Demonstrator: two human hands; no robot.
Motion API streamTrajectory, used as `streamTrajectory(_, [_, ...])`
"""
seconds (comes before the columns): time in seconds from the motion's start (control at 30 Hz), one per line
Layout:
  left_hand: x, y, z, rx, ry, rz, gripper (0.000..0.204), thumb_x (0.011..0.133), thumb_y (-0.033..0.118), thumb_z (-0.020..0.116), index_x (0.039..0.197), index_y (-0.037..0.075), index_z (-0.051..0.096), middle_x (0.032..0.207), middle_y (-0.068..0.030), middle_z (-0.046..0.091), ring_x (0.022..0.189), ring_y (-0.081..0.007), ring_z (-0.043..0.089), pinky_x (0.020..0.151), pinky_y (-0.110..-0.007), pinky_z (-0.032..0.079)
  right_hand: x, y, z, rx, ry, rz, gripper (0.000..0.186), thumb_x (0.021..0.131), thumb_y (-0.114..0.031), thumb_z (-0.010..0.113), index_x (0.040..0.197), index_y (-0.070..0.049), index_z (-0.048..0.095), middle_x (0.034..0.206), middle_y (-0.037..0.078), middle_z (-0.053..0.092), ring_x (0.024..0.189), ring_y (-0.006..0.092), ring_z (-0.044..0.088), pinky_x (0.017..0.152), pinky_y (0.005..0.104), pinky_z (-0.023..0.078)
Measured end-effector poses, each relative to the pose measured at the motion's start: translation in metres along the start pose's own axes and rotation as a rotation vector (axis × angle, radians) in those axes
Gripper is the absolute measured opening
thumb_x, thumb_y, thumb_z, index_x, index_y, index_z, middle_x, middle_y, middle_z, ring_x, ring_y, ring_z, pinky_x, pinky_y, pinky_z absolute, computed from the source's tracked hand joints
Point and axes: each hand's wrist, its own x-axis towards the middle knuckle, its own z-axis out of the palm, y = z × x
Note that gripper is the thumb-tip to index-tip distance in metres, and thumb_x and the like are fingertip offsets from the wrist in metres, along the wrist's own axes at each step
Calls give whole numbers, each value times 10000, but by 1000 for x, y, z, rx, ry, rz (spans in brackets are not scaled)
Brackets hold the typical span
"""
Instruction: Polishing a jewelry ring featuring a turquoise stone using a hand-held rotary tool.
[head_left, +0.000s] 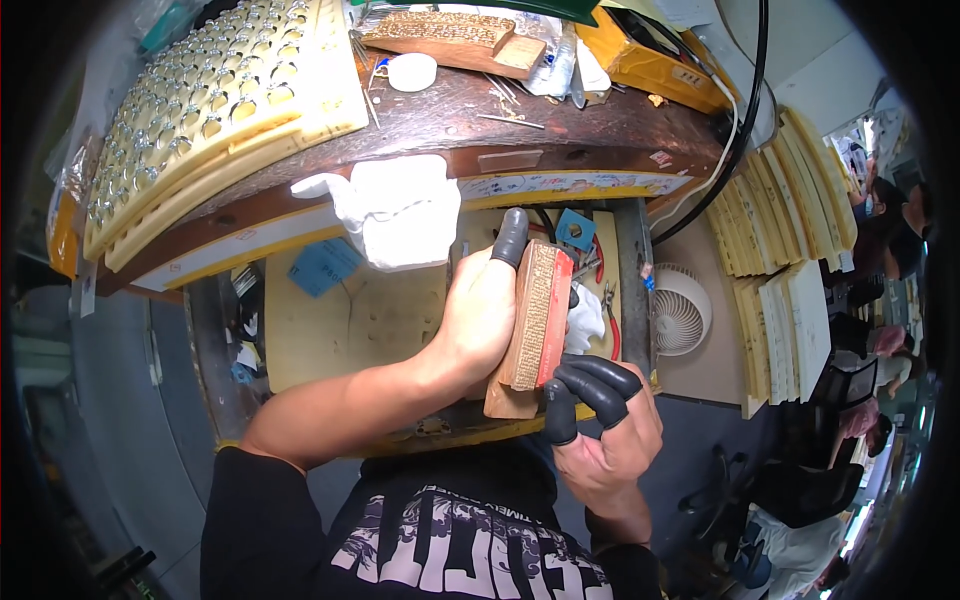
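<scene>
A wooden block stands tilted over the open drawer, with rows of small gold-coloured pieces along its face and a red strip down its right side. Wrapped round its left side is my left hand, the thumb in a black finger cot lying near the block's far end. My right hand is at the block's near right corner, by the red strip. Black cots cover its thumb and fingers, which are curled and brought together at the tips. Whatever they pinch, if anything, is too small to make out.
The drawer below holds pliers, a blue card and white tissue. White cloth hangs over the bench edge. On the bench are ring-filled trays, another gold-covered block and a yellow box. A fan stands right.
</scene>
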Motion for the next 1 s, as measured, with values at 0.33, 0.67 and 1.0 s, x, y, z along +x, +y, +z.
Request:
streamTrajectory(0.33, [-3, 6, 3, 10, -56, -12, 747, 1041, 627, 311, 1019, -36, 655, 725, -152, 681, 608, -216, 684, 580, -324, 584, 3, -3, -8, 44, 8, 8, 218, 709, 16, 809, 904, 13, 711, 912, 114, 692, 778, 278, 687, 658, 339, 564])
streamTrajectory(0.67, [-14, 4, 3, 120, -229, 127, 599, 1111, 429, 311, 1029, -38, 678, 815, -106, 701, 664, -139, 650, 623, -273, 529, 23, 17, -17, 54, 113, 25, 352, 752, -7, 798, 1082, 18, 676, 1012, 136, 647, 876, 295, 638, 723, 360, 521])
streamTrajectory(1.0, [-14, -5, 1, 198, -267, 278, 541, 1119, 373, 336, 997, -20, 687, 833, -40, 673, 738, -78, 570, 682, -242, 478, 27, 16, -13, 17, 129, 49, 310, 746, 14, 798, 1040, 10, 702, 992, 125, 647, 856, 292, 645, 706, 364, 535])
